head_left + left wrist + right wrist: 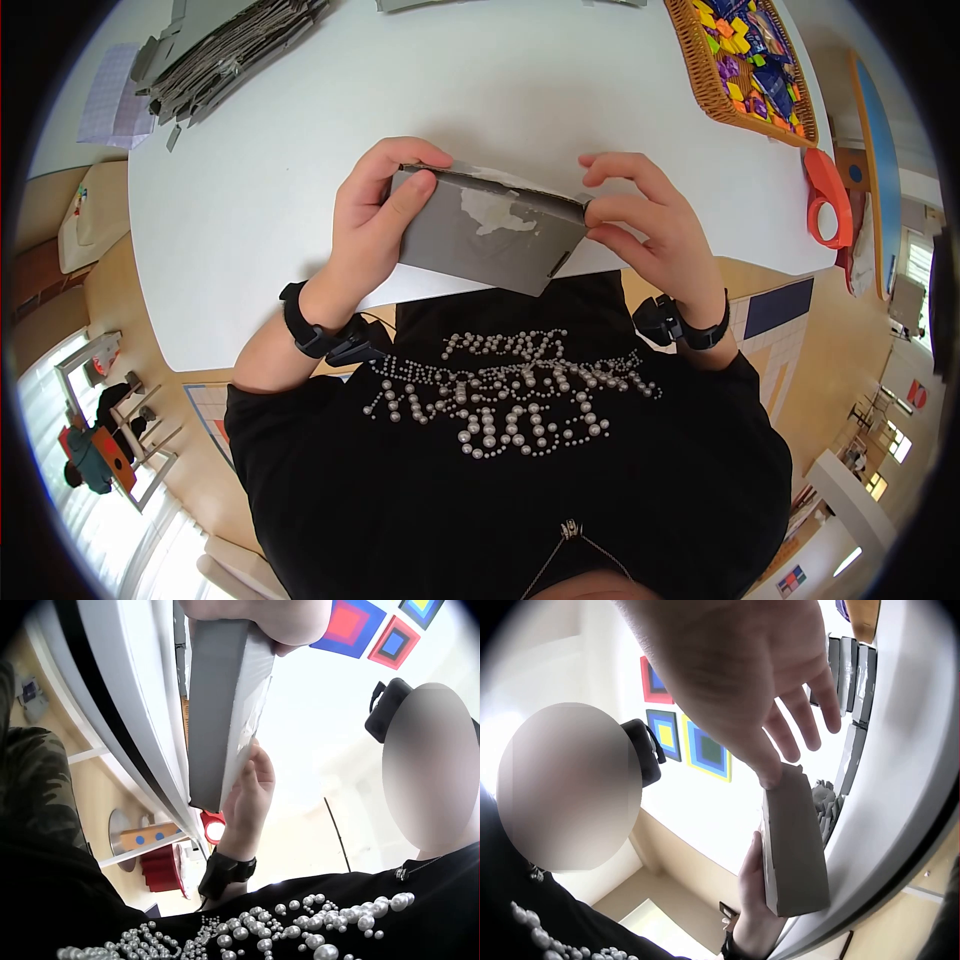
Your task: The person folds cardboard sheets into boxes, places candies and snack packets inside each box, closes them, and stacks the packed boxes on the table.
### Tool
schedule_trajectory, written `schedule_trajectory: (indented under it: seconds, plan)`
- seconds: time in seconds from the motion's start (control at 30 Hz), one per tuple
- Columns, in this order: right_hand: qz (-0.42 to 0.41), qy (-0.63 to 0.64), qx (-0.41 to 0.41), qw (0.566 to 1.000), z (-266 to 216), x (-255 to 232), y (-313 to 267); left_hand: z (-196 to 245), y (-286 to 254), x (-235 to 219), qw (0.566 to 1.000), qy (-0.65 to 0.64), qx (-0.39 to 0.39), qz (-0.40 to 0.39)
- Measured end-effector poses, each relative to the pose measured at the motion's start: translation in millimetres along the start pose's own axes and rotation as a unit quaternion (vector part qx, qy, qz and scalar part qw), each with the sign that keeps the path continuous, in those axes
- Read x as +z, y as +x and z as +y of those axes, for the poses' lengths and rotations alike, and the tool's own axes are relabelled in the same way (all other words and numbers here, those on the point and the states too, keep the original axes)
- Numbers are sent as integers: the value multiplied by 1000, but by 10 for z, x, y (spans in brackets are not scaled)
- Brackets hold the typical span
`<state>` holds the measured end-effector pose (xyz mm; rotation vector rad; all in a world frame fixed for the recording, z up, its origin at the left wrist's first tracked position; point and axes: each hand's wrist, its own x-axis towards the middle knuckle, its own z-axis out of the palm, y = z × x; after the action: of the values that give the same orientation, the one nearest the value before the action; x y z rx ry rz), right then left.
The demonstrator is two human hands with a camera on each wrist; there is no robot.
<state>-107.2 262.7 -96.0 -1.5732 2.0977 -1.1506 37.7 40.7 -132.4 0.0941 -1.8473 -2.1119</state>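
A grey cardboard box (pixel 470 240) with a torn whitish patch on its face is held tilted over the table's near edge. My left hand (pixel 375 215) grips its left end, thumb on the face and fingers behind the top edge. At the other end, my right hand (pixel 650 220) touches the upper right corner with thumb and a finger, its other fingers raised and loosely bent. The box (pixel 795 847) shows a plain long side in the right wrist view, the right thumb at its end. In the left wrist view the box (pixel 214 712) hangs under the left hand.
A pile of flattened grey cardboard (pixel 230 65) lies at the table's far left. At the far right stand a wicker basket (pixel 708 85) of colourful wrapped pieces and a red tape dispenser (pixel 830 200). More grey boxes (pixel 849 675) stand along the table's far side.
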Motion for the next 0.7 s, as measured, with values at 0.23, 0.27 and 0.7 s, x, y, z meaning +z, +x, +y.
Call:
schedule_trajectory:
  seconds: [0.23, 0.27, 0.7]
  plan:
    - [126, 321, 53, 937, 10, 195, -31, 9, 1, -20, 1000, -6, 6, 3]
    - [126, 322, 53, 937, 14, 173, -30, 10, -5, -21, 1000, -23, 4, -4]
    - [78, 268, 10, 960, 87, 151, -100, -19, -2, -14, 999, -46, -14, 10]
